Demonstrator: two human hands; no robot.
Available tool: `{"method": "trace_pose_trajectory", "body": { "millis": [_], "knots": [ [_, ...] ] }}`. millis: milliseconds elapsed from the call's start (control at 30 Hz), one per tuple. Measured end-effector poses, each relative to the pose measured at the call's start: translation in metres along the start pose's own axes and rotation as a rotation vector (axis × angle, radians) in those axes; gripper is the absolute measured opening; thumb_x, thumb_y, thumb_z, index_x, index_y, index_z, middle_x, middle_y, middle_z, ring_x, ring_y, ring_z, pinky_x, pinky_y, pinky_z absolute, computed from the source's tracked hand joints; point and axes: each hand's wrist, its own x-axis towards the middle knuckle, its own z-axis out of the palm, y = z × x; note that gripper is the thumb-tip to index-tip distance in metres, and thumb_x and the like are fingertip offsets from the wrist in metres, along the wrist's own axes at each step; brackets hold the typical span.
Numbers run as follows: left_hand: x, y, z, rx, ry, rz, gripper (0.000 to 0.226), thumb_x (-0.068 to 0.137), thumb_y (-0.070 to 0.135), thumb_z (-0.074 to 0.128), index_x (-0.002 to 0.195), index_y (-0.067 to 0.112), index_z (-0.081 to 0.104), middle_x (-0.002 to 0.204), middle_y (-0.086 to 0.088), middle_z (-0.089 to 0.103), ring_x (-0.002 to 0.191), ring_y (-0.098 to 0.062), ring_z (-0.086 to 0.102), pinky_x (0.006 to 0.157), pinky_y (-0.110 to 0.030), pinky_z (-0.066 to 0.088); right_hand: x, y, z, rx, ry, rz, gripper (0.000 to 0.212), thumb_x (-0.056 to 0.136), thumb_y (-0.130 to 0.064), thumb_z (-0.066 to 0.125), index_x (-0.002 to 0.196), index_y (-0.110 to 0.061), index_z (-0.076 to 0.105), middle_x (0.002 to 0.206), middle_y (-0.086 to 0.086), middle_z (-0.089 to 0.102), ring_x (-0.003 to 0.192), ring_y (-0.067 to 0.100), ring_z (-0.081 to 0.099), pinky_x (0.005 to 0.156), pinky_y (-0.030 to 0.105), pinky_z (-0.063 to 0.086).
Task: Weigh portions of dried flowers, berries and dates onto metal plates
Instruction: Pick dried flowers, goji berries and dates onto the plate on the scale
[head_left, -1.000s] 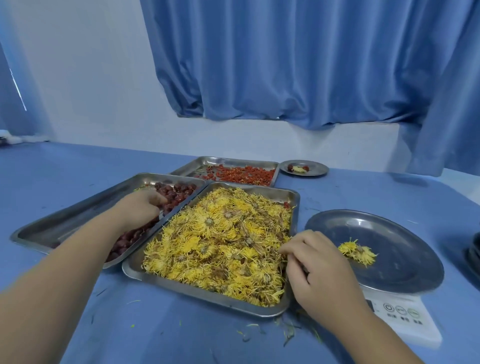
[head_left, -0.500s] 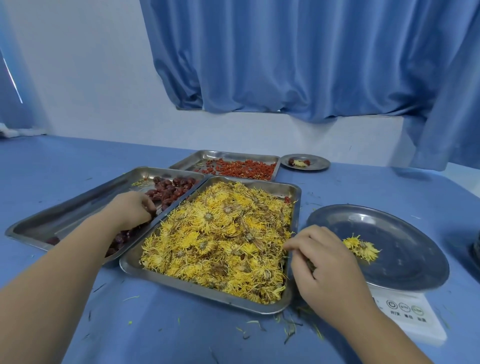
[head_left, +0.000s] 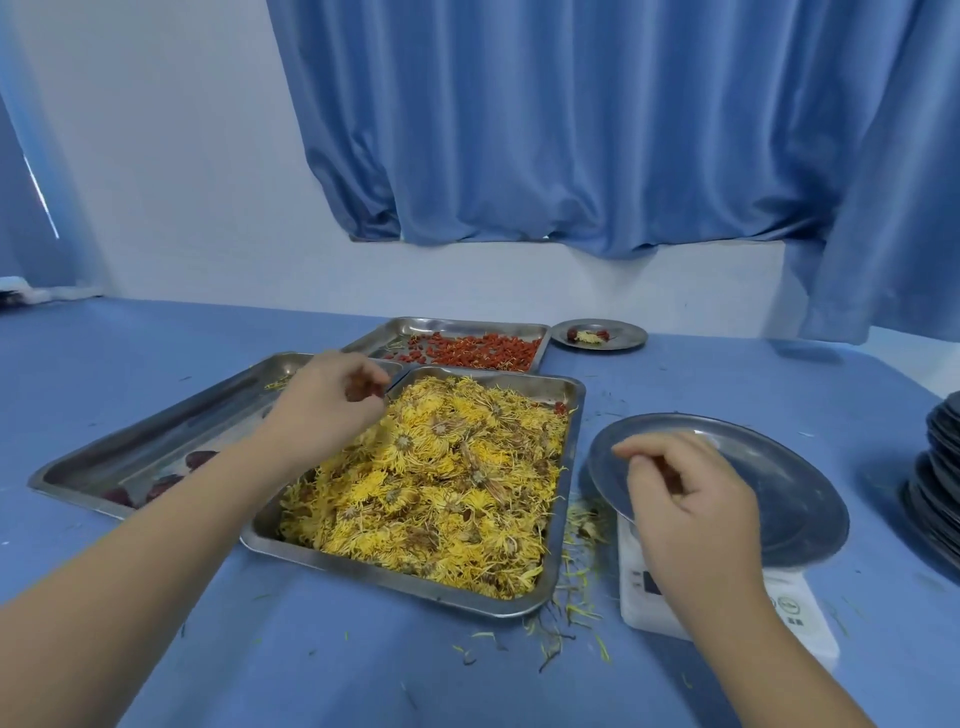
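Presently, one portion in the making; items as follows.

Surface (head_left: 156, 332): blue cloth, strewn with loose petals near the front.

Flower tray (head_left: 563, 519): steel, heaped with dried yellow flowers (head_left: 441, 478), nearest the person.

Date tray (head_left: 156, 436): steel, touching the flower tray's left rim; a few dark dates (head_left: 200, 458) show at its near end.

Berry tray (head_left: 457, 326): behind the other two, holding red berries (head_left: 478, 351).

Scale (head_left: 800, 623): white, right of the flower tray, carrying a round metal plate (head_left: 789, 488). What the plate holds sits behind the hand and cannot be read.

Small plate (head_left: 623, 338): far back beside the berry tray, with a finished mix of dates and flowers.

Stack of plates (head_left: 940, 467): right edge, unused.

Left hand (head_left: 324, 410): raised over the seam between date and flower trays, fingers (head_left: 371, 387) pinched on something dark red, seemingly a date or two.

Right hand (head_left: 691, 504): over the near left part of the weighing plate, fingers curled inward; whether they hold flowers cannot be told.

Step in hand, as judged: flowers being set on the weighing plate while dates are lifted out.

Next move calls for: carrying the left hand across the flower tray to the plate, letting go low and gently so nothing rolls off the shallow rim, then clearing the right hand off the plate and the display for a true reading.
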Motion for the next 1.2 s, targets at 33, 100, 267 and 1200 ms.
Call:
{"method": "trace_pose_trajectory", "body": {
  "millis": [33, 100, 267, 1200],
  "knots": [
    [-0.003, 0.016, 0.006, -0.025, -0.016, 0.040, 0.018, 0.082, 0.011, 0.068, 0.092, 0.026, 0.065, 0.091, 0.010, 0.057, 0.074, 0.002, 0.055, 0.058, -0.008, 0.040, 0.003, 0.000, -0.004, 0.079, 0.044, 0.083, 0.038, 0.085, -0.002, 0.055, 0.074, -0.036, 0.068, 0.077, -0.015, 0.065, 0.064, 0.002, 0.056, 0.055, 0.010, 0.040],
    [-0.009, 0.049, 0.020, -0.086, -0.078, 0.108, 0.020, 0.081, 0.013, 0.069, 0.092, 0.030, 0.065, 0.097, 0.010, 0.055, 0.081, 0.001, 0.058, 0.063, -0.008, 0.044, 0.010, 0.001, -0.012, 0.227, 0.165, 0.231, 0.035, 0.086, -0.006, 0.053, 0.074, -0.036, 0.069, 0.068, -0.015, 0.065, 0.052, 0.001, 0.051, 0.050, 0.012, 0.041],
    [-0.018, 0.115, 0.064, -0.119, -0.283, 0.286, 0.023, 0.080, 0.018, 0.067, 0.095, 0.035, 0.064, 0.105, 0.014, 0.050, 0.093, 0.005, 0.053, 0.071, -0.003, 0.039, 0.019, 0.001, -0.027, 0.358, 0.344, 0.397, 0.032, 0.082, -0.007, 0.050, 0.069, -0.029, 0.069, 0.056, -0.011, 0.057, 0.048, 0.007, 0.044, 0.049, 0.026, 0.041],
    [0.150, 0.087, 0.108, 0.300, -0.156, 0.075, 0.015, 0.087, 0.027, 0.059, 0.102, 0.024, 0.060, 0.102, -0.001, 0.056, 0.087, -0.018, 0.053, 0.072, -0.030, 0.039, 0.151, 0.047, -0.050, -0.087, -0.292, 0.205, 0.018, 0.083, -0.018, 0.057, 0.070, -0.022, 0.068, 0.076, 0.000, 0.069, 0.069, 0.019, 0.062, 0.067, 0.031, 0.051]
  ]
}}
